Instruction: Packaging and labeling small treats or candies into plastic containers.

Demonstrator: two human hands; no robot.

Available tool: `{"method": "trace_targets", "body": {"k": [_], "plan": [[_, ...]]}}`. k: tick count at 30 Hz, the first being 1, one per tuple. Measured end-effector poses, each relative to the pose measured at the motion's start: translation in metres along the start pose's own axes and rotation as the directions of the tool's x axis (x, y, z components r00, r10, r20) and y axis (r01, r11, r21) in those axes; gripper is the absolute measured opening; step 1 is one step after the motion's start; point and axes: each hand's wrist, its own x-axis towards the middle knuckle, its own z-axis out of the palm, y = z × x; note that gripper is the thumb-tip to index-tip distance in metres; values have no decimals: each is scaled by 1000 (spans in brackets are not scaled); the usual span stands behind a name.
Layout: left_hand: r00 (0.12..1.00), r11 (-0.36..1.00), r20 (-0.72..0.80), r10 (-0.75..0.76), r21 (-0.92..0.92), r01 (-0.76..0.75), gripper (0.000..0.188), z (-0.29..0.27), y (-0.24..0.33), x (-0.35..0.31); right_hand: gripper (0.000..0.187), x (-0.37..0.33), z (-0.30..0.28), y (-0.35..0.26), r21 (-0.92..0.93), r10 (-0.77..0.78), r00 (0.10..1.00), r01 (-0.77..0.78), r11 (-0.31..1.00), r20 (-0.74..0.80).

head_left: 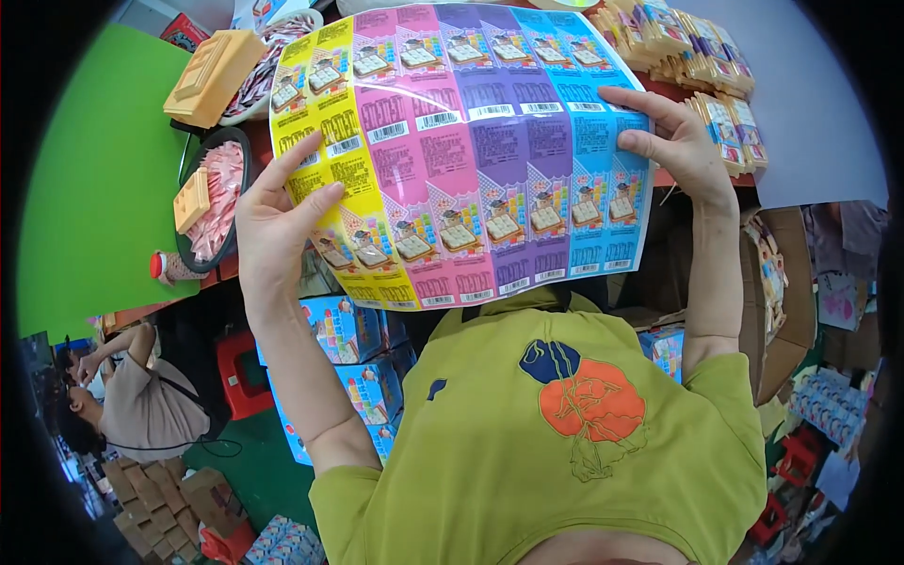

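Note:
A large glossy sheet of printed labels, in yellow, pink, purple and blue columns, is stretched between my two hands above the table's near edge. It bows slightly, and its pictures of toast-shaped toys are repeated in rows. My left hand grips the yellow left edge between thumb and fingers. At the blue right edge, my right hand pinches the sheet, thumb and forefinger on its upper face. The fingers beneath the sheet are partly hidden on both sides.
Left of the sheet are a black oval tray with pink strips and an orange toast-shaped block. Stacked packaged pieces fill the far right. A cardboard box stands at right, blue boxes below. A person sits lower left.

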Motion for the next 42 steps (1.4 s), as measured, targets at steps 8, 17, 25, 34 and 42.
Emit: {"method": "trace_targets", "body": {"k": [8,17,25,34,42], "plan": [[997,993,25,-76,96,73,46,-1,18,-10,36,-4,-14,6,-211,-51,998,57,976,34],[998,980,29,55,191,-60,37,0,33,-27,16,-8,-18,0,-415,-284,957,281,865,55],[984,897,0,178,412,-162,16,-1,34,-33,12,-19,-16,-25,-614,-510,854,457,643,102],[966,926,110,232,278,-254,9,7,41,-39,12,-35,-16,-32,-473,-432,900,405,783,56],[978,973,22,207,96,-209,10,30,27,-33,21,-24,-23,-51,-580,-254,898,428,693,359]]}}
